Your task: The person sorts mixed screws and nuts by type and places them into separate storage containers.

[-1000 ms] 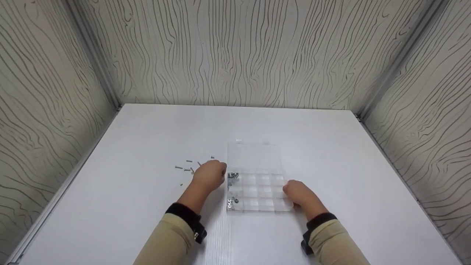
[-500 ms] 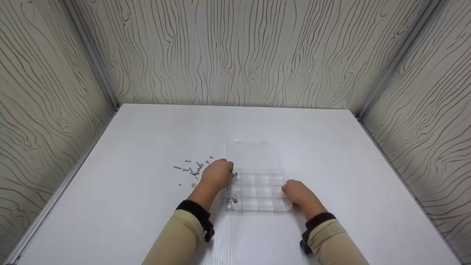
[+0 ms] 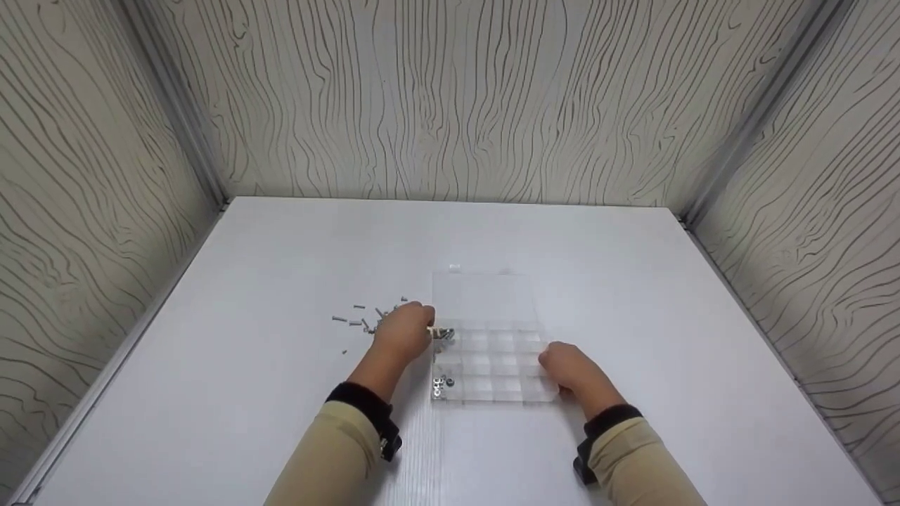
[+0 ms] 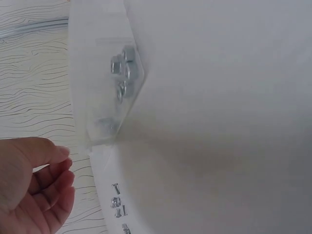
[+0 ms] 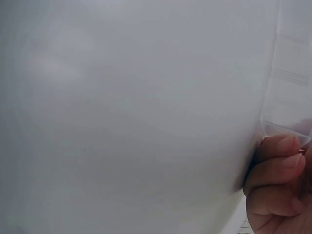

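Note:
A clear plastic compartment box (image 3: 506,362) lies on the white table, lid (image 3: 485,295) folded back flat. Its right edge is gripped by my right hand (image 3: 580,369); the right wrist view shows curled fingers (image 5: 275,170) at the box's corner. My left hand (image 3: 404,334) hovers just left of the box's left edge. In the left wrist view its fingers are loosely curled, thumb near the index finger, and nothing shows between them. Nuts (image 4: 127,70) lie in the near-left compartment, and small metal hardware (image 3: 446,334) in the far-left one.
Loose screws (image 3: 355,323) and other small hardware are scattered left of the box, partly hidden behind my left hand. Wood-patterned panels (image 3: 450,98) enclose the table's back and sides.
My left hand first moved right over the box's far-left compartment, then drew back left toward the loose screws. The right hand has kept its grip on the box.

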Available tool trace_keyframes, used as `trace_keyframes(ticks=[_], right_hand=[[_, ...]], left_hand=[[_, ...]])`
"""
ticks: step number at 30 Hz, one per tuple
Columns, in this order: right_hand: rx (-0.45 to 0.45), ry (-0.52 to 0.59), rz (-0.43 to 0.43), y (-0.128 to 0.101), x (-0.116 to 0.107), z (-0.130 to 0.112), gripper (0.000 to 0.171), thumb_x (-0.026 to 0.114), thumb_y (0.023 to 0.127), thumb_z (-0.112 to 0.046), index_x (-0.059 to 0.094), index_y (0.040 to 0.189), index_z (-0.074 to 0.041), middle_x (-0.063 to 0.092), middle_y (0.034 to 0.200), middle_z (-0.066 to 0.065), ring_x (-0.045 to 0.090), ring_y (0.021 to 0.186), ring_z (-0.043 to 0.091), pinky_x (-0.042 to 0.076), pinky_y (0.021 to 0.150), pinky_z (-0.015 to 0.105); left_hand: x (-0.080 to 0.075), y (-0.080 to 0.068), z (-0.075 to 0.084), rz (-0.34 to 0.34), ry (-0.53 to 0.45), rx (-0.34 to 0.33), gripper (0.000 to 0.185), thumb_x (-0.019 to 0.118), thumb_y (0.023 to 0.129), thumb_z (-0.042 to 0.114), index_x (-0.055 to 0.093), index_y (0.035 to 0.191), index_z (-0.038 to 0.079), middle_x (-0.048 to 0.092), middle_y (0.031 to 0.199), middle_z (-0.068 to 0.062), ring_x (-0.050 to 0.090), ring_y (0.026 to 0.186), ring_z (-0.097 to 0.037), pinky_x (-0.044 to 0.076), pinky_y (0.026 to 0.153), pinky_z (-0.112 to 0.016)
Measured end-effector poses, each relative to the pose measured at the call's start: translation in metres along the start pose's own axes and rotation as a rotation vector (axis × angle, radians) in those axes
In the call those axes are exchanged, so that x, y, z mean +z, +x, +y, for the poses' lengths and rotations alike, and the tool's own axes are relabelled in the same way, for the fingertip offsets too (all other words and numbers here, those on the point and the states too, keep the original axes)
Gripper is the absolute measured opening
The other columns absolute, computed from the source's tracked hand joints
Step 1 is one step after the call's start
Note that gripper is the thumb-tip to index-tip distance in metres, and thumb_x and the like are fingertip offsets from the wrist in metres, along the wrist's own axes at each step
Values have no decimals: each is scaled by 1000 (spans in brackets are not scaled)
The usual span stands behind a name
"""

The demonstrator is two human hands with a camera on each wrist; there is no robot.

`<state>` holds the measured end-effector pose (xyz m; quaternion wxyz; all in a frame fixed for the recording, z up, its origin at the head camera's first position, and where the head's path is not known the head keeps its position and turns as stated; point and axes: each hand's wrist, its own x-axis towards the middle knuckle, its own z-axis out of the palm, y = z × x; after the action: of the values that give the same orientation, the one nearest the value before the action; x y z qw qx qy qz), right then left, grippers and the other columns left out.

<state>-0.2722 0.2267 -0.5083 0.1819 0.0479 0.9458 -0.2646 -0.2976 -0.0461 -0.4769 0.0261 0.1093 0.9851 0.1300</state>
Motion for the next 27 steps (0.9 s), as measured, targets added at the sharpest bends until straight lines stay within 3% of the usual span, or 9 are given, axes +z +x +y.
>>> trace_keyframes(ticks=[5, 11, 16, 22, 27], right_hand=[[-3, -2, 3, 0, 0, 0, 23, 37, 94, -16, 52, 91, 1, 49, 68, 10, 46, 49, 19, 39, 39, 25], [-13, 11, 9, 0, 1, 0, 23, 38, 94, -17, 51, 89, 1, 48, 67, 10, 46, 50, 19, 39, 39, 25], [0, 26, -3, 0, 1, 1, 22, 38, 95, -16, 51, 89, 0, 49, 67, 10, 46, 49, 18, 40, 39, 24], [15, 21, 0, 0, 1, 0, 22, 37, 95, -17, 51, 90, -1, 49, 66, 10, 45, 46, 17, 38, 37, 23], [3, 7, 12, -1, 2, 0, 22, 38, 95, -17, 51, 87, -1, 49, 66, 9, 45, 47, 17, 38, 38, 24]], left_hand=[[-8, -4, -13, 10, 17, -83, 15, 61, 83, 8, 65, 97, 11, 64, 96, -5, 61, 92, -21, 52, 78, -33], [-17, -10, -37, 25, 0, -157, 14, 58, 83, 7, 64, 96, 8, 62, 92, -8, 60, 89, -23, 52, 76, -36], [-21, -14, -53, -22, -25, -220, 15, 60, 81, 4, 64, 95, 7, 63, 94, -9, 59, 89, -23, 52, 75, -35], [-17, -20, -62, -103, -43, -292, 18, 67, 76, 4, 64, 94, 6, 64, 90, -8, 60, 82, -21, 53, 73, -37], [-10, -25, -67, -143, -46, -301, 15, 66, 78, 8, 64, 93, 7, 63, 86, -8, 60, 80, -22, 52, 74, -38]])
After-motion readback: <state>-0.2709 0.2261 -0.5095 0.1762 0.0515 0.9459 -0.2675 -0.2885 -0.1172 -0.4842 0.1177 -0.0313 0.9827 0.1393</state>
